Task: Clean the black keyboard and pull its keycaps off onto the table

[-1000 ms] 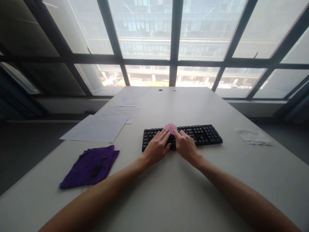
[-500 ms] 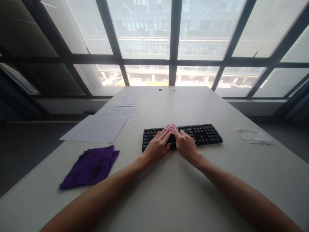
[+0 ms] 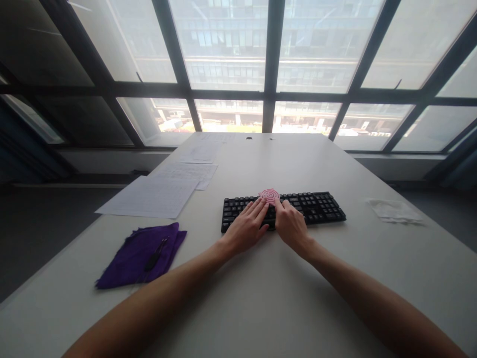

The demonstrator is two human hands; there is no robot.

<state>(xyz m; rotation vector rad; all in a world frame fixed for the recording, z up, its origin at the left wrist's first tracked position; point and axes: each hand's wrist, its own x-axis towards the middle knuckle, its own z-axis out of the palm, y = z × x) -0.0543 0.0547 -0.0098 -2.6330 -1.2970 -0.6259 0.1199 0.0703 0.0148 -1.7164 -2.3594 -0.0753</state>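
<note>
Room lies free between the keyboard (image 3: 322,206) and folded white cloth (image 3: 395,211); leftward, papers (image 3: 149,198) and a purple cloth (image 3: 130,256) obstruct.

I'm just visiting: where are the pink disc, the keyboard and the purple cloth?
Pink disc (image 3: 270,195), head view: its ringed upper face.
Keyboard (image 3: 310,203), head view: keys on its right half.
Purple cloth (image 3: 137,254), head view: fabric near its middle.

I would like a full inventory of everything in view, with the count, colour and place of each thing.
Disc: 1, pink, over keyboard
Keyboard: 1, black, mid-table
Cloth: 1, purple, table's left
Tool: 1, dark, on cloth
Papers: several, white, table's far left
Tissue-like sheet: 1, white, table's right
Hole: 1, dark, table's far end
Table: 1, white, centre
Window panes: many, pale, beyond table
Curtains: 2, dark blue, both edges
Left hand: 1, bare, at disc
Right hand: 1, bare, at disc
</note>
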